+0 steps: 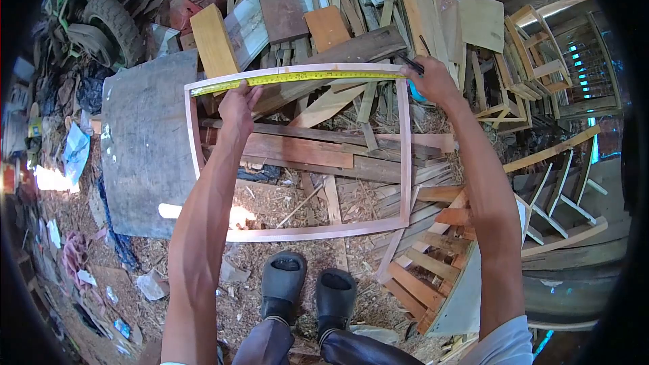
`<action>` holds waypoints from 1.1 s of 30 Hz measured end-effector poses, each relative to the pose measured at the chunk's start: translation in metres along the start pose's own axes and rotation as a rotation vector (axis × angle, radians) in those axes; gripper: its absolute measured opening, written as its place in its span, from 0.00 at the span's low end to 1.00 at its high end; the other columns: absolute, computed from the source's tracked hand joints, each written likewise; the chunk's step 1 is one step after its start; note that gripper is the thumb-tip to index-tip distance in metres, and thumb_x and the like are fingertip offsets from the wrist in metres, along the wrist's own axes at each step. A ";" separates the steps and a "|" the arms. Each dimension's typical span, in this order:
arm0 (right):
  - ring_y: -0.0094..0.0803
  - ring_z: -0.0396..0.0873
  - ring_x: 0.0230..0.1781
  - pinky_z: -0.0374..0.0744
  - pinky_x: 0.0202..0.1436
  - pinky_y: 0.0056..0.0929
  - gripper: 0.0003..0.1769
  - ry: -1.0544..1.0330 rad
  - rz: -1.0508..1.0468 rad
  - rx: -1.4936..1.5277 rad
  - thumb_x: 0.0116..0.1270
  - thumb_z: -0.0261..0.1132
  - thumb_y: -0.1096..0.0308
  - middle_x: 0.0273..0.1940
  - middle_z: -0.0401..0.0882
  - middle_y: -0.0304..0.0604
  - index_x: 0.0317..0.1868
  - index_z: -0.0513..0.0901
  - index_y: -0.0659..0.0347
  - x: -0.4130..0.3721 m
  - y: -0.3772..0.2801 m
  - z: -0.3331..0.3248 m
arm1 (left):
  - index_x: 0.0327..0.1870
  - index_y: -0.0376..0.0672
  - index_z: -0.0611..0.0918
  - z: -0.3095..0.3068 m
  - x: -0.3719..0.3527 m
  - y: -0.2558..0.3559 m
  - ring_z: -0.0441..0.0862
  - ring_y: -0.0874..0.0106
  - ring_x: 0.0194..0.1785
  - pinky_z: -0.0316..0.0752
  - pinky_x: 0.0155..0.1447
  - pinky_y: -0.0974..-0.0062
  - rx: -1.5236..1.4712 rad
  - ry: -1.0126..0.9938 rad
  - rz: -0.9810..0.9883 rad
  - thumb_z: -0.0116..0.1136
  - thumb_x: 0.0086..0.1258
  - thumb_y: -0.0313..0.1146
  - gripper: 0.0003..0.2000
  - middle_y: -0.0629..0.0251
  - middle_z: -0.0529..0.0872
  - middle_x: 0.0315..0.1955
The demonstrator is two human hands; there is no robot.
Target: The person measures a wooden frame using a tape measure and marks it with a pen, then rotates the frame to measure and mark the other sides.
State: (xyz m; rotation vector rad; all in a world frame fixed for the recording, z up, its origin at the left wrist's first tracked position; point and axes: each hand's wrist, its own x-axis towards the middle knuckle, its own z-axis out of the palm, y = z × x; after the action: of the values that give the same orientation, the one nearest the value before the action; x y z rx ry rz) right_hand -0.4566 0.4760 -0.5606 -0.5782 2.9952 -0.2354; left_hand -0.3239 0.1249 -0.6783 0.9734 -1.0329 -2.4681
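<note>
A rectangular wooden frame (405, 162) of thin pale strips is in front of me. The yellow blade of a tape measure (318, 76) runs along the inside of its far strip, from the left corner to the right. My left hand (238, 109) is at the blade near its left end, thumb and fingers closed on it. At the far right corner, my right hand (433, 82) grips the blue tape measure case (416, 92), mostly hidden by the palm. A thin dark pencil-like tool (414, 64) sticks out between the same fingers.
A grey board (145, 149) lies left of the frame. Scrap planks (297, 151) and sawdust cover the ground beneath it. Slatted wooden pieces (433, 270) lean at the right, with chair-like frames (541, 61) beyond. A tyre (115, 27) stands at the far left.
</note>
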 end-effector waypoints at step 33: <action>0.48 0.77 0.37 0.73 0.41 0.40 0.18 -0.044 -0.064 0.193 0.57 0.62 0.56 0.34 0.79 0.54 0.36 0.78 0.64 0.001 0.004 -0.028 | 0.47 0.26 0.70 -0.004 0.001 0.006 0.80 0.64 0.42 0.81 0.47 0.75 0.020 0.028 -0.017 0.47 0.69 0.25 0.11 0.52 0.77 0.41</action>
State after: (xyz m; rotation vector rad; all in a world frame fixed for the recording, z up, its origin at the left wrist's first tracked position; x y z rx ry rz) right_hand -0.4622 0.4829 -0.5338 -0.6497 2.8705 -0.5029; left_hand -0.3219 0.1177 -0.6764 1.0239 -1.0463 -2.4555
